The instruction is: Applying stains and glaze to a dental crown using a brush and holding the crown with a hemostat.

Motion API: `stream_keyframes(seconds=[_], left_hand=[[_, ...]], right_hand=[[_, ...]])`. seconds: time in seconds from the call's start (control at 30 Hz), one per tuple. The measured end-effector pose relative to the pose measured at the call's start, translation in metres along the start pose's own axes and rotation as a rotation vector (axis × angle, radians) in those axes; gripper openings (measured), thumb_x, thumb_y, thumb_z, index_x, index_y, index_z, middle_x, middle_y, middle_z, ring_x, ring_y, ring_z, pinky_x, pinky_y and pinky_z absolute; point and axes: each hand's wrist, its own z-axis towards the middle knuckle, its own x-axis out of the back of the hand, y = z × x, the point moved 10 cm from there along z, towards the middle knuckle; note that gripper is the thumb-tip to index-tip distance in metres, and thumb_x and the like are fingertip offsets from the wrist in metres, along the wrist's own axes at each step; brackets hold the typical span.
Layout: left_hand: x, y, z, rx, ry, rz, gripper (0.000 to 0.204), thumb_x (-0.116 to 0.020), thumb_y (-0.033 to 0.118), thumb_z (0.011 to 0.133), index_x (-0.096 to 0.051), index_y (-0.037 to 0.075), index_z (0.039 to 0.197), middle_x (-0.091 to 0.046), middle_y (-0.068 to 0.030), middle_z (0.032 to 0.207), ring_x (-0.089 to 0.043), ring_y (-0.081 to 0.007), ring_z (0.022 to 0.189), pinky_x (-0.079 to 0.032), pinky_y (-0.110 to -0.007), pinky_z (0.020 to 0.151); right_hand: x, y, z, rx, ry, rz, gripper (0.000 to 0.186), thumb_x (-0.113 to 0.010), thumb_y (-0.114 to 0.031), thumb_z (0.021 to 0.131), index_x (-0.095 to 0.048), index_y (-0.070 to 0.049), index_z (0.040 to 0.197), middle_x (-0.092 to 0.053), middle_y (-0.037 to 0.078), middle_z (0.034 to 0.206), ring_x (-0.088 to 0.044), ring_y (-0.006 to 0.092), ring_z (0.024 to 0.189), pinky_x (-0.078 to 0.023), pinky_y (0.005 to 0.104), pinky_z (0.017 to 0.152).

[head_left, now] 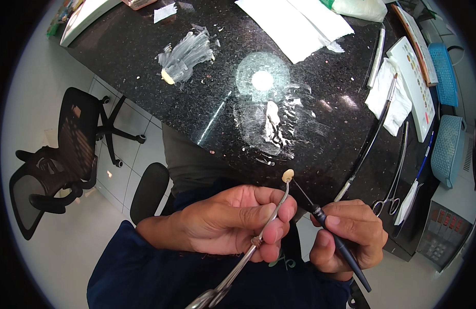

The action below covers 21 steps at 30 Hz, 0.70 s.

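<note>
In the head view my left hand (243,219) is closed on a long metal clamp (248,255), whose curved tip grips a small cream oval piece (288,172). My right hand (351,234) is closed on a black-handled tool (343,247) with a thin shaft that points at the piece; whether it touches is too small to tell. Just beyond lies white paste (271,123) smeared on the dark speckled counter (191,118). A brush (374,129) and a second scissor-handled clamp (392,188) lie to the right of my hands.
White paper sheets (279,26), a grey smear (186,56) and a crumpled tissue (382,87) are on the counter. A white palette board (413,87), two blue baskets (444,149) and a grey tray (436,232) are at the right. A black office chair (73,129) stands at the left.
</note>
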Motion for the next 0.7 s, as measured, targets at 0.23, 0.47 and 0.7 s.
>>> stream_keyframes(seconds=[0.23, 0.47, 0.7], left_hand=[[0.0021, 0.0026, -0.0009, 0.014, 0.206, 0.143, 0.01, -0.049, 0.014, 0.096, -0.051, 0.004, 0.098, -0.055, -0.0023, 0.073, -0.059, -0.0164, 0.063, -0.047, -0.022, 0.053], [0.002, 0.0023, -0.0012, 0.016, 0.208, 0.133, 0.01, -0.05, 0.014, 0.095, -0.051, 0.004, 0.098, -0.055, -0.0026, 0.073, -0.059, -0.0166, 0.063, -0.048, -0.022, 0.053], [0.0011, 0.002, -0.0009, 0.014, 0.206, 0.127, 0.009, -0.051, 0.013, 0.095, -0.051, 0.004, 0.097, -0.055, -0.0028, 0.072, -0.059, -0.0172, 0.064, -0.047, -0.022, 0.052]], right_hand=[[0.0011, 0.0008, -0.0005, -0.006, 0.031, 0.001, 0.018, -0.064, -0.005, 0.078, -0.054, 0.001, 0.092, -0.061, 0.014, 0.074, -0.063, 0.0185, 0.06, -0.049, 0.0254, 0.052], [0.0, -0.0008, 0.0008, 0.006, 0.021, -0.025, 0.018, -0.064, -0.005, 0.078, -0.054, 0.001, 0.092, -0.061, 0.014, 0.074, -0.063, 0.0194, 0.059, -0.049, 0.0259, 0.052], [0.0036, 0.0002, -0.0004, -0.012, 0.045, 0.015, 0.018, -0.065, -0.005, 0.078, -0.054, 0.001, 0.092, -0.062, 0.014, 0.075, -0.063, 0.0192, 0.059, -0.049, 0.0257, 0.052]])
